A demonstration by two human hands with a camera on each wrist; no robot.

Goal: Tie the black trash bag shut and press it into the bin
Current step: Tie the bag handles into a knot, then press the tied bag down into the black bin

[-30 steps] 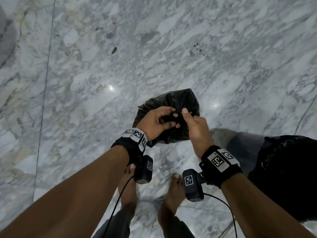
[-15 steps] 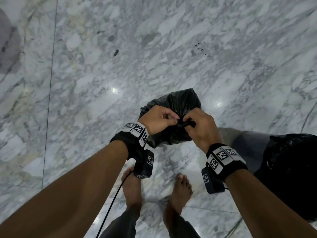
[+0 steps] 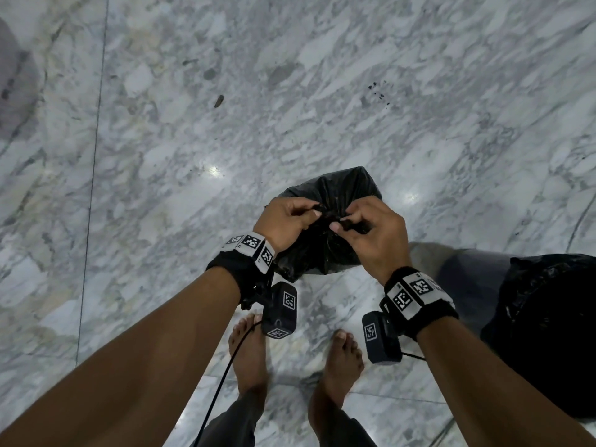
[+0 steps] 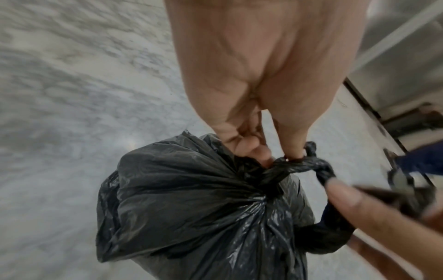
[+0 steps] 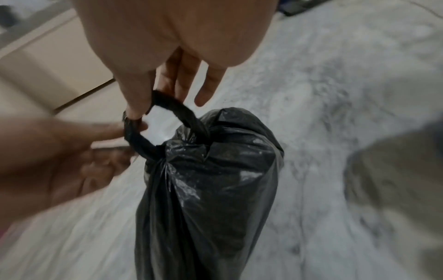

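A small, full black trash bag (image 3: 335, 191) hangs in front of me above the marble floor, its neck gathered into twisted tails. My left hand (image 3: 287, 219) pinches one twisted tail (image 4: 294, 164) at the bag's top. My right hand (image 3: 371, 227) pinches the other tail (image 5: 165, 106), which arcs up from the bag (image 5: 210, 180) as a loop. The two tails cross between the hands in a knot (image 4: 323, 170). The bin (image 3: 548, 317), lined with black plastic, stands at the right, beside my right forearm.
Grey-white marble floor (image 3: 225, 124) spreads all around, with a few dark specks (image 3: 375, 91) farther off. My bare feet (image 3: 248, 356) stand just below the bag. A cable (image 3: 219, 388) hangs from the left wrist camera. Pale cabinet fronts (image 5: 48, 56) show at the edge of the wrist views.
Both hands have drawn slightly apart while pinching the tails, pulling the knot on the bag's neck. The bag hangs in about the same place.
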